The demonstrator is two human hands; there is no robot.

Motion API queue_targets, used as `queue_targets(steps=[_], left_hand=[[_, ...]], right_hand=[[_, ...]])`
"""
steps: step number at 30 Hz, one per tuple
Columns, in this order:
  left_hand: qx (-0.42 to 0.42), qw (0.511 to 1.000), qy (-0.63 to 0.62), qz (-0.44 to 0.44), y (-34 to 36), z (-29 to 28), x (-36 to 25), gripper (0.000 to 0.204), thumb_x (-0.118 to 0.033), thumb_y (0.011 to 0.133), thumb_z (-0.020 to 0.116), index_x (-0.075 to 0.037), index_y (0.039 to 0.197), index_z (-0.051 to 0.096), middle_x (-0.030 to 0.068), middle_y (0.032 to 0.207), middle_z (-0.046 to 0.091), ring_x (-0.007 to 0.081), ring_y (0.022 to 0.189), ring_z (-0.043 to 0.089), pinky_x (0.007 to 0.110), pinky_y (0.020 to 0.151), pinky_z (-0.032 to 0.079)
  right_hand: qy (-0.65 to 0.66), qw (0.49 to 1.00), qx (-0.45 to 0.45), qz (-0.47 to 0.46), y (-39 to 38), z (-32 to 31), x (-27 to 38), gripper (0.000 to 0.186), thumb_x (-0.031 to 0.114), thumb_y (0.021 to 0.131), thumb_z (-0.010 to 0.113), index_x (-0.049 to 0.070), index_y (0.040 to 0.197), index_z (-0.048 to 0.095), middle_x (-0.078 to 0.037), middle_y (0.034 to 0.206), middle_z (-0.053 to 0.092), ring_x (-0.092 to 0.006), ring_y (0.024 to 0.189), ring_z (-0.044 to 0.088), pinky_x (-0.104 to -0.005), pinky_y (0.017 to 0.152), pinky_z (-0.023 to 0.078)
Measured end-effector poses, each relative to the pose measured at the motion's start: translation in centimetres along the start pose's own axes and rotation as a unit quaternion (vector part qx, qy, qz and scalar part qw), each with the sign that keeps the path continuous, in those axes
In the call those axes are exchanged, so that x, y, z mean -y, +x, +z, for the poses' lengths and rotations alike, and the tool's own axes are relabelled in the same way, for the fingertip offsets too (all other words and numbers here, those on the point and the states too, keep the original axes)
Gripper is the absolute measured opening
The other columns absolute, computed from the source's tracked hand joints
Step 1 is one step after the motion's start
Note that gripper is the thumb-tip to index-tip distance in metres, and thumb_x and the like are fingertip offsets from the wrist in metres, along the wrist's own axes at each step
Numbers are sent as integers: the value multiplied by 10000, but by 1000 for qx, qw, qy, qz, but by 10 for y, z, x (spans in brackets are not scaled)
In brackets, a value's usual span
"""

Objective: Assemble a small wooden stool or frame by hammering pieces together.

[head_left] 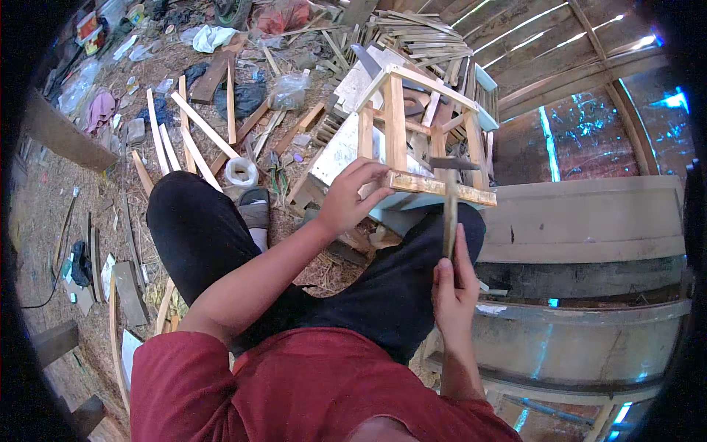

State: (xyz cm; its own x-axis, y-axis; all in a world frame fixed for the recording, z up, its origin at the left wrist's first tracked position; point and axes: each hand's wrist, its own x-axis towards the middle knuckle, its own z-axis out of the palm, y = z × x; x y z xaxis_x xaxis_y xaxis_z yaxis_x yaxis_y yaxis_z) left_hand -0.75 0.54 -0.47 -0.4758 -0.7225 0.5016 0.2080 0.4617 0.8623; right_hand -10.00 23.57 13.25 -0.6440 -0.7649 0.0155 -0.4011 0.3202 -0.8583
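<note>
My left hand (353, 193) grips the left end of a rail (412, 184) on a pale wooden frame (394, 121), thumb below and fingers over the top. The frame, with several posts and crossbars, rests tilted by my right knee, a pale panel under the rail. My right hand (453, 287) is closed around the wooden handle of a hammer (451, 210). The dark hammer head (453, 163) is raised over the rail, right of my left hand; I cannot tell if it touches. A saw blade (368, 62) shows behind the frame's top corner.
Loose slats (195, 125), a white tape roll (241, 171), plastic bags and scraps lie on the littered ground at left. A pile of sticks (412, 33) is at the back. A wooden wall (567, 125) and long boards (574, 221) border my right side. My bent legs (195, 236) frame the middle.
</note>
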Motion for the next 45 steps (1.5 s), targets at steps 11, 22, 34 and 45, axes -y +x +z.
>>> queue_targets(steps=[11,22,34,45], left_hand=[[-19,1000,23,4,3,4,-5,270,-144,945,805,15,1136,700,151,1053,673,321,970,712,383,875,563],[-17,999,30,11,1,6,-3,280,-145,952,802,11,1156,691,153,1036,664,308,942,714,381,840,569],[-1,999,38,25,0,2,-2,390,-136,933,841,2,1269,698,122,1127,662,234,1047,719,349,933,595],[9,1000,16,-16,3,3,-4,376,-97,948,818,-26,1295,692,111,1147,651,226,1045,714,340,959,597]], right_hand=[[32,997,-64,37,0,-8,9,535,27,1096,533,-23,1623,457,-212,1614,548,-268,1330,646,-337,1079,487],[17,996,-76,-50,2,-15,11,547,20,1109,521,33,1650,439,-125,1466,616,-110,1089,481,-242,904,379],[-1,995,-66,-75,-1,-11,12,560,44,1121,511,65,1672,412,-60,1250,559,-123,1057,468,-250,884,364],[-119,985,68,-102,7,-2,5,544,14,1083,559,38,1622,487,-209,1579,591,-212,1413,590,-313,1143,447]])
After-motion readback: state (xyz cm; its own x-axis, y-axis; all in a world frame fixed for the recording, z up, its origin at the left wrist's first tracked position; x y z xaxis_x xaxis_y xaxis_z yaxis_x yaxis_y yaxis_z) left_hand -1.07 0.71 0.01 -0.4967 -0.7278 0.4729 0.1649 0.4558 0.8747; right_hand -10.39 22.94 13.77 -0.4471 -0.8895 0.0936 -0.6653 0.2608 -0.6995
